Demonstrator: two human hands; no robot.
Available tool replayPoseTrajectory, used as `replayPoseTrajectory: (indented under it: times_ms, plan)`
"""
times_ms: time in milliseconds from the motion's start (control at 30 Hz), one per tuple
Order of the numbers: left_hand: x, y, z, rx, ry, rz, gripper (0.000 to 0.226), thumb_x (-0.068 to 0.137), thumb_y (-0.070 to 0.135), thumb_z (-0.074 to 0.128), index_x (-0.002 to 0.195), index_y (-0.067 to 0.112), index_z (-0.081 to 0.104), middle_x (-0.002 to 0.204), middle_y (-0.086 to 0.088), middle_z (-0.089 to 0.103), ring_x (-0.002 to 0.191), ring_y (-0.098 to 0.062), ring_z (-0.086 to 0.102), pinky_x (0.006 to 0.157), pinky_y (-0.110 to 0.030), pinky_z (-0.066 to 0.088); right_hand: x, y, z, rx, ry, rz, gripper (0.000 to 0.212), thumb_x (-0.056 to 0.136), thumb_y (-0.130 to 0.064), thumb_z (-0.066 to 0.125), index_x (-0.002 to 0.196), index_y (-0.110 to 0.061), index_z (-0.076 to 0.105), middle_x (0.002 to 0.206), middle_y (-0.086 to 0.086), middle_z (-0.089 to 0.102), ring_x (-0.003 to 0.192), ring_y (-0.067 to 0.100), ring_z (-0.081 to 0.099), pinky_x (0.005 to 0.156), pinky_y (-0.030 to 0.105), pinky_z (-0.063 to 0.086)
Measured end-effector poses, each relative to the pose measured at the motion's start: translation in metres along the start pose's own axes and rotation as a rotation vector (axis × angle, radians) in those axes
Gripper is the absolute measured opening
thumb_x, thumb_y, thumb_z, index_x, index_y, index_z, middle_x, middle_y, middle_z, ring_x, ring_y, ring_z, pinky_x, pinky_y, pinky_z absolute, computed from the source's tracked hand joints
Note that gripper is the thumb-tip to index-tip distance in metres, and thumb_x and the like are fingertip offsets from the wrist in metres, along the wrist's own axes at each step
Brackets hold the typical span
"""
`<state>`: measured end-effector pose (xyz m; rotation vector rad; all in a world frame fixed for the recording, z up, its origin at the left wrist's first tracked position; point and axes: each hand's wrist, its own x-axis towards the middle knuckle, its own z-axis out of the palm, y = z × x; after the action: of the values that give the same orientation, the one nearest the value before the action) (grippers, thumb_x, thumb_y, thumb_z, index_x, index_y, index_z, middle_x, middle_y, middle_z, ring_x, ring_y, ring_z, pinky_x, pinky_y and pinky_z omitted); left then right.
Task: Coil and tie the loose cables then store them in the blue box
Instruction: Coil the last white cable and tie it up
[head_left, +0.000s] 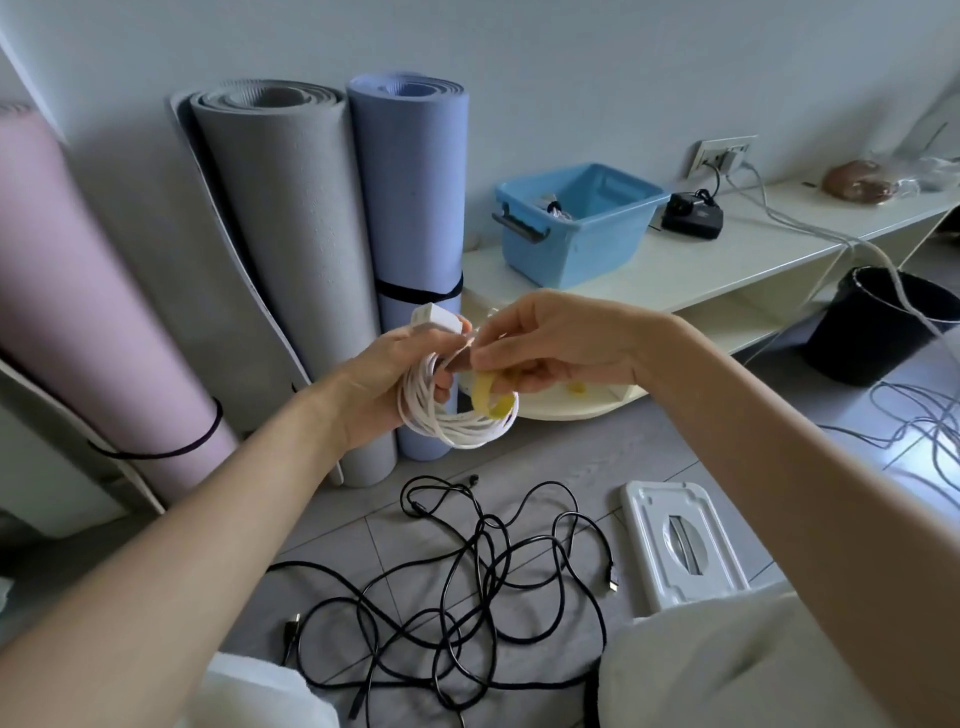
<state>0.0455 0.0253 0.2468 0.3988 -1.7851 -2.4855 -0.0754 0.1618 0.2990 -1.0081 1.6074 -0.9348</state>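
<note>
Left hand (400, 374): fingers curled round the white cable coil (457, 410), held mid-air above the floor, its white plug (434, 318) poking up beside the thumb.
Right hand (550, 343): pinching the yellow tie (491, 397), which loops round the right side of the coil.
Handling: the coil looks light and springy; loops will likely fan out unless gripped across the whole bundle, close to the tie.
Black cables (467, 582): limp tangle on the near floor, not yet coiled.
Blue box (576, 223): far right on the low shelf (727, 265), a coiled cable already inside.
</note>
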Motion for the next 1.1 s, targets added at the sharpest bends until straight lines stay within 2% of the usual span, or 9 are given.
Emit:
replayPoseTrajectory:
  times_ms: [133, 233, 367, 500, 567, 700, 867, 1000, 1100]
  plan:
    - [-0.001, -0.001, 0.012, 0.061, -0.037, -0.054, 0.008, 0.078, 0.017, 0.060, 0.084, 0.012, 0.059, 0.059, 0.004, 0.058, 0.038, -0.001, 0.042, 0.040, -0.012, 0.038, -0.003, -0.002, -0.009, -0.216, 0.127, -0.094, 0.007, 0.082, -0.005, 0.066, 0.082, -0.011, 0.065, 0.074, 0.013, 0.065, 0.053, 0.011, 0.047, 0.051, 0.019, 0.038]
    - [0.000, -0.002, 0.015, 0.055, -0.010, -0.071, 0.005, 0.083, 0.012, 0.053, 0.081, 0.011, 0.057, 0.056, 0.005, 0.056, 0.037, -0.001, 0.040, 0.039, -0.012, 0.037, -0.002, 0.001, -0.007, -0.235, 0.174, -0.157, 0.010, 0.081, 0.001, 0.067, 0.083, -0.009, 0.064, 0.071, 0.014, 0.063, 0.050, 0.010, 0.046, 0.046, 0.015, 0.037]
    - [0.000, -0.002, 0.013, 0.033, 0.005, -0.068, 0.003, 0.084, 0.013, 0.055, 0.083, 0.013, 0.057, 0.057, 0.005, 0.052, 0.036, -0.001, 0.038, 0.038, -0.012, 0.036, 0.002, 0.004, -0.007, -0.229, 0.304, -0.212, 0.011, 0.079, -0.002, 0.070, 0.088, 0.000, 0.064, 0.075, 0.020, 0.063, 0.057, 0.020, 0.048, 0.048, 0.016, 0.039]
    - [-0.002, -0.004, 0.013, 0.017, -0.023, -0.103, 0.010, 0.076, 0.014, 0.058, 0.086, 0.013, 0.056, 0.057, 0.004, 0.051, 0.035, 0.000, 0.038, 0.038, -0.012, 0.035, 0.005, 0.005, -0.012, -0.331, 0.397, -0.231, 0.013, 0.074, -0.007, 0.076, 0.078, -0.006, 0.064, 0.067, 0.015, 0.060, 0.051, 0.012, 0.046, 0.048, 0.013, 0.039]
    - [-0.003, -0.004, 0.013, 0.019, -0.041, -0.118, 0.008, 0.075, 0.014, 0.057, 0.083, 0.012, 0.054, 0.057, 0.004, 0.052, 0.035, 0.000, 0.038, 0.038, -0.011, 0.035, 0.006, 0.006, -0.013, -0.364, 0.399, -0.228, 0.015, 0.072, -0.010, 0.078, 0.074, -0.009, 0.063, 0.063, 0.009, 0.059, 0.048, 0.008, 0.046, 0.048, 0.012, 0.038]
    - [-0.002, -0.004, 0.013, -0.001, -0.027, -0.134, 0.008, 0.075, 0.017, 0.058, 0.081, 0.014, 0.054, 0.056, 0.007, 0.048, 0.033, 0.001, 0.035, 0.037, -0.009, 0.032, 0.005, 0.005, -0.008, -0.336, 0.321, -0.240, 0.013, 0.075, -0.007, 0.075, 0.078, -0.007, 0.062, 0.067, 0.011, 0.060, 0.054, 0.012, 0.049, 0.050, 0.013, 0.042]
    - [-0.002, -0.004, 0.015, 0.036, -0.051, -0.144, 0.010, 0.076, 0.021, 0.056, 0.079, 0.018, 0.048, 0.047, 0.013, 0.035, 0.028, 0.001, 0.023, 0.036, -0.009, 0.024, 0.007, 0.005, -0.008, -0.241, 0.317, -0.285, 0.018, 0.074, -0.001, 0.074, 0.083, -0.011, 0.062, 0.079, 0.009, 0.063, 0.070, 0.017, 0.056, 0.068, 0.023, 0.047]
    - [-0.001, -0.003, 0.018, 0.054, -0.044, -0.153, 0.010, 0.080, 0.019, 0.055, 0.075, 0.019, 0.046, 0.044, 0.013, 0.030, 0.026, 0.001, 0.020, 0.036, -0.010, 0.018, 0.008, 0.005, -0.005, -0.205, 0.326, -0.306, 0.023, 0.075, 0.002, 0.072, 0.087, -0.014, 0.061, 0.077, 0.000, 0.063, 0.067, 0.010, 0.056, 0.067, 0.016, 0.049]
    - [0.000, -0.003, 0.017, 0.037, -0.054, -0.134, 0.015, 0.082, 0.017, 0.053, 0.071, 0.019, 0.043, 0.043, 0.013, 0.029, 0.025, 0.001, 0.021, 0.035, -0.010, 0.021, 0.009, 0.005, -0.003, -0.179, 0.356, -0.325, 0.028, 0.074, 0.003, 0.073, 0.088, -0.018, 0.060, 0.086, 0.003, 0.061, 0.071, 0.009, 0.056, 0.068, 0.017, 0.051]
